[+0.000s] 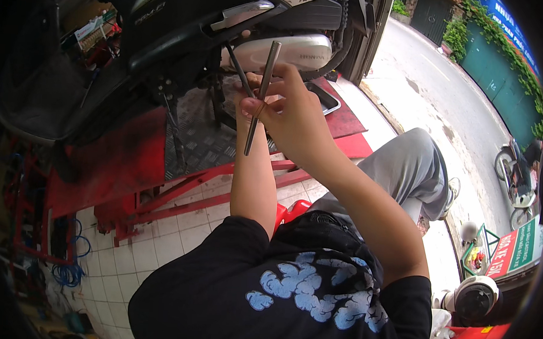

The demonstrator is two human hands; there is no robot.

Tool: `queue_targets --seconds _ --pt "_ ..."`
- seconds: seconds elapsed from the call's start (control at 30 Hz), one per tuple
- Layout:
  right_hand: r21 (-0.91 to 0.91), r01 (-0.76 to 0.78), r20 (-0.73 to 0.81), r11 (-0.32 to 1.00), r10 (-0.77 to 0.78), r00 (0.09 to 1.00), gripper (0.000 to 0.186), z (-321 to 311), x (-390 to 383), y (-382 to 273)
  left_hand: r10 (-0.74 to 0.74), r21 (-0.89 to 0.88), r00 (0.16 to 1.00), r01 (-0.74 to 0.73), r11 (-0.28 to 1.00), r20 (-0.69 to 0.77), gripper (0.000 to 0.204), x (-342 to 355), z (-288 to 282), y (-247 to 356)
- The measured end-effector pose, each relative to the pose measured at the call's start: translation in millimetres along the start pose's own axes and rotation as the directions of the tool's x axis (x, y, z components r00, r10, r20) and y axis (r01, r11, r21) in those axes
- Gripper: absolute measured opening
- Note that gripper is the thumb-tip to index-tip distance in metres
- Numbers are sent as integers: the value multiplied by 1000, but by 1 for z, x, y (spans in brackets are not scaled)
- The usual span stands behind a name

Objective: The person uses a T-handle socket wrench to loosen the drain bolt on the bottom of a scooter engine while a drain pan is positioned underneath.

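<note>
My right hand (293,107) is closed around the silver crossbar of a T-handle wrench (270,65), thumb and fingers pinching it near the middle. The bar stands tilted, with both ends free of the grip. From it a darker shaft slants up and left toward the side of a black scooter (168,41), below its chrome trim. My left hand (243,95) is behind the right one, close to the shaft under the scooter's side. Its fingers are mostly hidden, so its grip is unclear. Beyond both hands is the scooter's silver engine cover (288,54).
The scooter stands on a red lift platform (114,162) with a checkered metal plate (203,130). A black-and-white tray (324,98) sits right of my hands. Blue hose (68,273) lies at lower left. To the right, a street (436,74) borders the tiled floor (177,241).
</note>
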State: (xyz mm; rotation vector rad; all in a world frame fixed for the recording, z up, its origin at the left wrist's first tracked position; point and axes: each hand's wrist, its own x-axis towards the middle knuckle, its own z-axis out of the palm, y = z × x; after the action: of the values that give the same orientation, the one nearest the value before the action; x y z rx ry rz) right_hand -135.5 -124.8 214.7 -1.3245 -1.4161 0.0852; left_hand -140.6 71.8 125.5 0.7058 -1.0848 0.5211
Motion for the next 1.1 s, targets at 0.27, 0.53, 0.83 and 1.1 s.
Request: queue_targets --seconds 0.27,0.53,0.83,1.1 --pt "-808 327 53 490 -492 869 49 -41 -2 -14 -54 38 997 52 998 63 39 4 7 6" --pt "-602 233 430 764 64 901 46 4 -60 5 88 -246 994 -67 967 72 50 4 -6 -3" --pt "-723 107 91 682 -59 994 56 -22 -21 -22 109 -334 992 -81 939 66 52 -7 -16 -3" --pt "-448 385 448 807 -170 878 61 9 -46 -27 169 -198 982 -184 963 -87 48 -1 -8 -11"
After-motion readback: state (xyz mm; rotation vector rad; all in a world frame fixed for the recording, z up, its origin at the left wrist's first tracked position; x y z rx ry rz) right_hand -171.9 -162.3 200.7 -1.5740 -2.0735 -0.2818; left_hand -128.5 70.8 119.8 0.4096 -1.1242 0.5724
